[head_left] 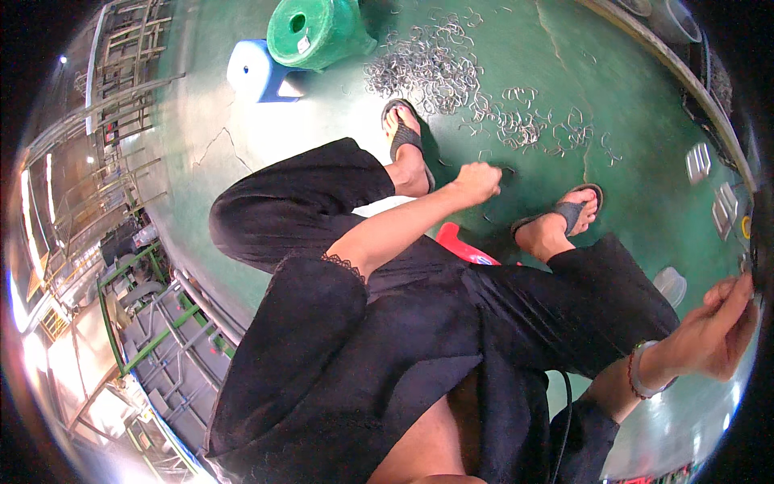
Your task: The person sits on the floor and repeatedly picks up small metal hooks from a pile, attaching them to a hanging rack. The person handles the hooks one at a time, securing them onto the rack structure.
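My left hand [480, 184] is closed in a fist above the floor, between my two sandalled feet. A small bent wire piece [507, 170] shows right beside its knuckles; I cannot tell whether the fist grips it or it lies on the floor. Far out at the right rim, my right hand [716, 327] has its fingers pinched together around something too small and dark to name. Past my feet, a loose pile of bent metal wire hooks [435, 68] covers the floor, with a smaller scatter of hooks [528, 125] nearer to me.
Beyond my left foot stand a green round stool [318, 32] and a blue-and-white stool [258, 73]. A red plastic piece [459, 242] shows between my legs. Clear plastic container [670, 286] and silver metal pieces [698, 163] lie at right. Metal racks [173, 347] line the left.
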{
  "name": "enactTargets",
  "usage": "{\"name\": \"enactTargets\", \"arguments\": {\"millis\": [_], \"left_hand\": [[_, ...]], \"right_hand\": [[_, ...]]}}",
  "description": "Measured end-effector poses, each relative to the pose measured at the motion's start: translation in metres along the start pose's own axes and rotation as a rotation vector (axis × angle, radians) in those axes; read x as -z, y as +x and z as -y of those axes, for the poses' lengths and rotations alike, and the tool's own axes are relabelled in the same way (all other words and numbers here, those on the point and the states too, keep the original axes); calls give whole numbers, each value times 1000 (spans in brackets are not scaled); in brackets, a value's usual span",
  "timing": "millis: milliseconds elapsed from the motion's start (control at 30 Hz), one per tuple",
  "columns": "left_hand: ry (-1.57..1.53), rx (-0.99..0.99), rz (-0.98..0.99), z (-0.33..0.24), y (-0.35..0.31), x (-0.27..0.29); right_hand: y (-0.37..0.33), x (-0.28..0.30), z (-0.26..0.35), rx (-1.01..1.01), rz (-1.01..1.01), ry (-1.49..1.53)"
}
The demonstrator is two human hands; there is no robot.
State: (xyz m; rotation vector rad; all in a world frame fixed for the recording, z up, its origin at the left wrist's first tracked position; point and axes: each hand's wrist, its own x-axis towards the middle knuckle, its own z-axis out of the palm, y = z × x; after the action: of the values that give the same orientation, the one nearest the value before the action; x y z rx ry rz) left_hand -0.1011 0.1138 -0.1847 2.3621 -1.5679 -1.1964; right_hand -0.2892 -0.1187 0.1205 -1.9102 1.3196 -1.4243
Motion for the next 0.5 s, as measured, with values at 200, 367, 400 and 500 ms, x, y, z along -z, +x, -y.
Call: {"name": "enactTargets", "arguments": {"millis": [200,367,400,500], "left_hand": [[-217,382,-650,75,35,37],[-286,592,-804,109,43,71],[-282,582,-835,112,45,72],[-268,549,-835,111,52,81]], "right_hand": [[5,10,-17,166,124,-139],[10,7,-17,405,171,-322],[12,6,-16,442,174,-371],[15,5,-17,428,216,-278]]}}
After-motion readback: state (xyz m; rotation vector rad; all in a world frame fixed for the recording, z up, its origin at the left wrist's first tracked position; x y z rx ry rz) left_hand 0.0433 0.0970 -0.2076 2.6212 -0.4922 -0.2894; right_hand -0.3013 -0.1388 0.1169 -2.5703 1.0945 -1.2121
